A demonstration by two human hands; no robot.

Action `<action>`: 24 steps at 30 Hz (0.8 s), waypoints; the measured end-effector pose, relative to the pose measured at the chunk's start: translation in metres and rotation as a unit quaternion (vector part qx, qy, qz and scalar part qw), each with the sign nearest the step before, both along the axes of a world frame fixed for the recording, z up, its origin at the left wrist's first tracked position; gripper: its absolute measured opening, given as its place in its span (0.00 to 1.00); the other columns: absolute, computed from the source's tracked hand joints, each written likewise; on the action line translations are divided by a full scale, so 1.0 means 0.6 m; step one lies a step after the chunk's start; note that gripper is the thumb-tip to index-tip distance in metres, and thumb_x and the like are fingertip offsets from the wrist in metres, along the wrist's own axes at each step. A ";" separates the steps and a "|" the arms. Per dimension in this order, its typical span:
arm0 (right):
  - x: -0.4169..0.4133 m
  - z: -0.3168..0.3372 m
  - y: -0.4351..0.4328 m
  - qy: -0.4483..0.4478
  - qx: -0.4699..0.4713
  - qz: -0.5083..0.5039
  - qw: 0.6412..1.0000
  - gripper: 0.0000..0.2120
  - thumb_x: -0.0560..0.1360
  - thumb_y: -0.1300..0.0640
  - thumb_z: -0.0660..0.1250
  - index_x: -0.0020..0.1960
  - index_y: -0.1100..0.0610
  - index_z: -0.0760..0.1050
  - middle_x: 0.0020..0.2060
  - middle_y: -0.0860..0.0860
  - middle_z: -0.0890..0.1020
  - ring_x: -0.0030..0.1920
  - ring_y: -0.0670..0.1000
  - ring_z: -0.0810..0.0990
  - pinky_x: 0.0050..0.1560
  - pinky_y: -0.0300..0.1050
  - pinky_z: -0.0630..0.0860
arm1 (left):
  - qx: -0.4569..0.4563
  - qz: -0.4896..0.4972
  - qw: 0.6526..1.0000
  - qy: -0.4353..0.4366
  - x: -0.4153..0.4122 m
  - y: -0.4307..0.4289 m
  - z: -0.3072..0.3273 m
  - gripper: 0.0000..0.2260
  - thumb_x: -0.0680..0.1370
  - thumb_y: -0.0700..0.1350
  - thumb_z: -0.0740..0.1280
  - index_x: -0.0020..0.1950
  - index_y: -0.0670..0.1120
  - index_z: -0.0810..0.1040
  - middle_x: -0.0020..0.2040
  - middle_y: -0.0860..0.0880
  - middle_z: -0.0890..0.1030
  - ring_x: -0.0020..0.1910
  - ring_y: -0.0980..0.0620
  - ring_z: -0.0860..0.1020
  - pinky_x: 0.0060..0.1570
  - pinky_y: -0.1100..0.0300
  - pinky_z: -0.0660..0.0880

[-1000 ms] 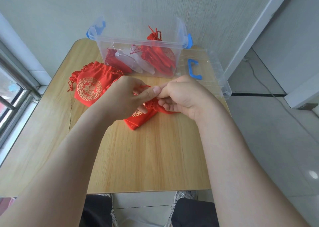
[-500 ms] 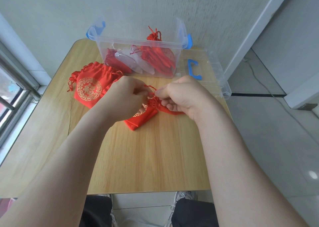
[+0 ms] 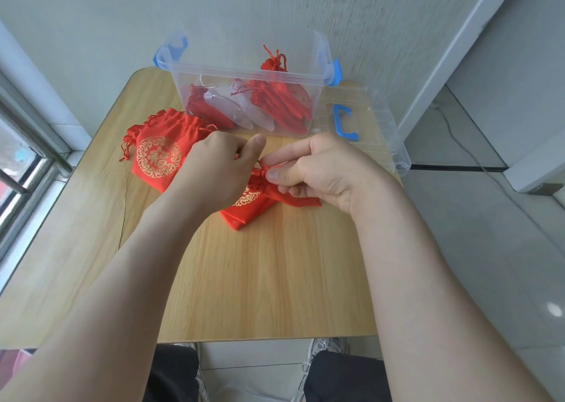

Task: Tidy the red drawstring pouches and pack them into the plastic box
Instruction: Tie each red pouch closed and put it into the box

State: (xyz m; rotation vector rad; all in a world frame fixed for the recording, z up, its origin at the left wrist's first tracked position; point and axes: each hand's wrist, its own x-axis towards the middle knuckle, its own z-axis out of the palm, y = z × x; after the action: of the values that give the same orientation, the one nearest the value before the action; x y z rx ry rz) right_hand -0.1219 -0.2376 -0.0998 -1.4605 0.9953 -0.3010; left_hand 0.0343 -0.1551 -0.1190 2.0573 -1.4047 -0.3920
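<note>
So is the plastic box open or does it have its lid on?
Open. The plastic box has no lid on top; its clear lid with the blue handle lies flat on the table beside it, to the right.

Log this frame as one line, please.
left hand: grip on drawstring | right hand: grip on red gold-printed fabric pouch neck | clear plastic box: open, partly packed | light wooden table

Bare forearms; black trousers (image 3: 171,371); white trainers (image 3: 328,345).

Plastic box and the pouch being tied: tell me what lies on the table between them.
Head view: only bare wooden table separates the plastic box from the pouch both hands are tying.
</note>
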 end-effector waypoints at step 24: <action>0.012 -0.017 0.008 0.250 -0.159 0.074 0.952 0.22 0.73 0.66 0.78 0.61 0.45 0.81 0.35 0.51 0.85 0.34 0.48 0.85 0.48 0.42 0.82 | 0.021 0.083 0.990 -0.113 0.001 -0.008 -0.019 0.29 0.86 0.60 0.61 0.29 0.47 0.67 0.29 0.46 0.72 0.31 0.41 0.73 0.31 0.54 0.63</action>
State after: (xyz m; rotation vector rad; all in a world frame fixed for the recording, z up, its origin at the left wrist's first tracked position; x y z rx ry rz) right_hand -0.1149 -0.2325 -0.1099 -1.9537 1.2707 0.0283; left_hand 0.0346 -0.1598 -0.1305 2.2915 -1.3480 -0.1211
